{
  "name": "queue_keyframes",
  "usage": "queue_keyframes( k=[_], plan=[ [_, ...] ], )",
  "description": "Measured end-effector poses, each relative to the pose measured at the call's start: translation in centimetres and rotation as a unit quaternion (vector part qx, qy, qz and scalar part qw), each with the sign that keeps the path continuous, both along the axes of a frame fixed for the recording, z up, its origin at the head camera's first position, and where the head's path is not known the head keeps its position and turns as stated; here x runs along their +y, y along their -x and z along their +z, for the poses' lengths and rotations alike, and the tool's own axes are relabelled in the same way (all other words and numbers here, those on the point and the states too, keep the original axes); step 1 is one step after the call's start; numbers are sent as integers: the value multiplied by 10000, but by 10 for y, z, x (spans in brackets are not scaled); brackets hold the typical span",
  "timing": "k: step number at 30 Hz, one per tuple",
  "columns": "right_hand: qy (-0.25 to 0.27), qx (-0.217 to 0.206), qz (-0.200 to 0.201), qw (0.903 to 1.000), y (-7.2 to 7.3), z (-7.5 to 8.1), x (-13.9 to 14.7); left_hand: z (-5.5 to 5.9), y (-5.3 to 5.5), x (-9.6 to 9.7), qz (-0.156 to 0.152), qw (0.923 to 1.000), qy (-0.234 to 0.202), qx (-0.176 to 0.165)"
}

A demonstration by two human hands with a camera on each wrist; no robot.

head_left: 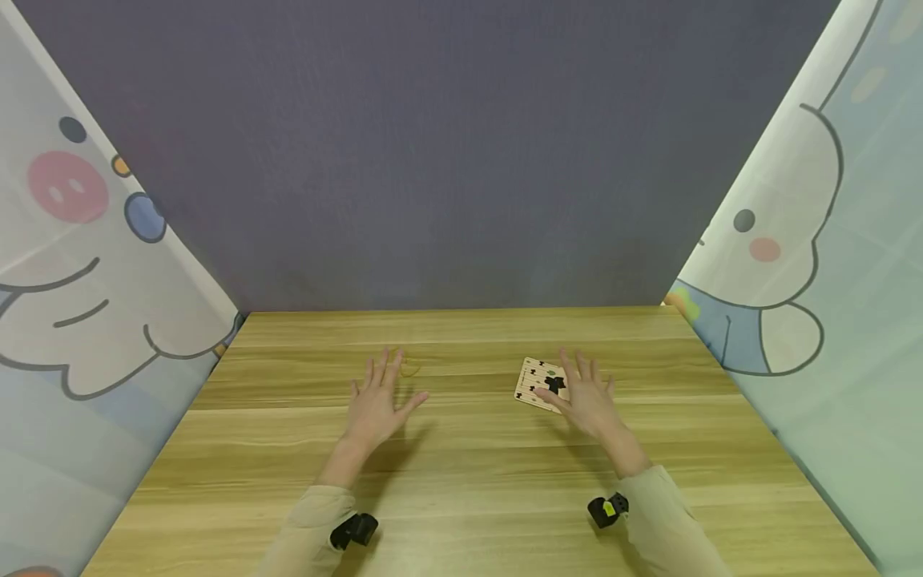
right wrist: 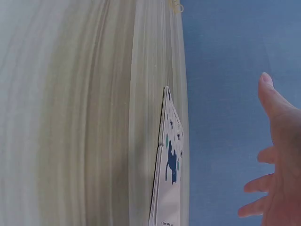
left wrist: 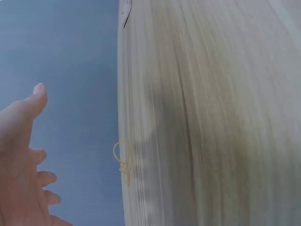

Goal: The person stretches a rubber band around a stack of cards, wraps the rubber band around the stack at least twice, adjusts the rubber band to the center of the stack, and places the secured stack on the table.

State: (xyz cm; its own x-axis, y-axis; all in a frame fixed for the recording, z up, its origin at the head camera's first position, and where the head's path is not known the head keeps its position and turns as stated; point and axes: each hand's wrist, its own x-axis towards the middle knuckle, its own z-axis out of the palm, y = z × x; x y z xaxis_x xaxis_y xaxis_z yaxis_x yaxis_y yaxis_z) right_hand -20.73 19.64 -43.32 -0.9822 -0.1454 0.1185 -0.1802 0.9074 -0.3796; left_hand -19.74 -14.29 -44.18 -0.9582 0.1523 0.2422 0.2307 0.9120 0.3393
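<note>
My left hand [head_left: 375, 409] hovers over the left middle of the wooden table, fingers spread and holding nothing. Just past its fingertips lies a thin yellow loop, like a rubber band [head_left: 410, 368]; the left wrist view shows this rubber band [left wrist: 124, 157] twisted into loops. My right hand [head_left: 593, 407] is held above the table with fingers spread, partly covering a flat patterned piece [head_left: 532, 380] with black cat figures. In the right wrist view the cat-printed piece [right wrist: 171, 165] looks like thin stacked cards or a folded card, apart from the right hand [right wrist: 282, 160].
The wooden table [head_left: 461, 481] ends at a dark grey-blue panel [head_left: 461, 160] behind it. Cartoon-printed curtains stand at the left [head_left: 94, 320] and right [head_left: 793, 240]. Each sleeve has a black wrist camera [head_left: 355, 530] strapped near the cuff.
</note>
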Motion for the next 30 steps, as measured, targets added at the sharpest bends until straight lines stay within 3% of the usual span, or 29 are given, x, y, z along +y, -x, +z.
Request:
queue_keyframes(
  k=[10,15,21,27,30],
  plan=[
    [599,463,-128,9970,-3,-10,9,-3,-4,-5,49,9966,-753,329],
    [1162,954,-77,9886,-7,-13,10,-7,-5,-7,72,9878,-1439,585],
    [1768,577,-320,9820,-8,-20,17,-12,-8,-8,100,9663,-2460,750],
    [1960,432,-520,9783,-7,-23,23,-17,-6,-8,180,9359,-3453,672],
    [2292,156,-658,9710,-7,-23,27,-18,-4,-9,298,9216,-3825,590]
  ],
)
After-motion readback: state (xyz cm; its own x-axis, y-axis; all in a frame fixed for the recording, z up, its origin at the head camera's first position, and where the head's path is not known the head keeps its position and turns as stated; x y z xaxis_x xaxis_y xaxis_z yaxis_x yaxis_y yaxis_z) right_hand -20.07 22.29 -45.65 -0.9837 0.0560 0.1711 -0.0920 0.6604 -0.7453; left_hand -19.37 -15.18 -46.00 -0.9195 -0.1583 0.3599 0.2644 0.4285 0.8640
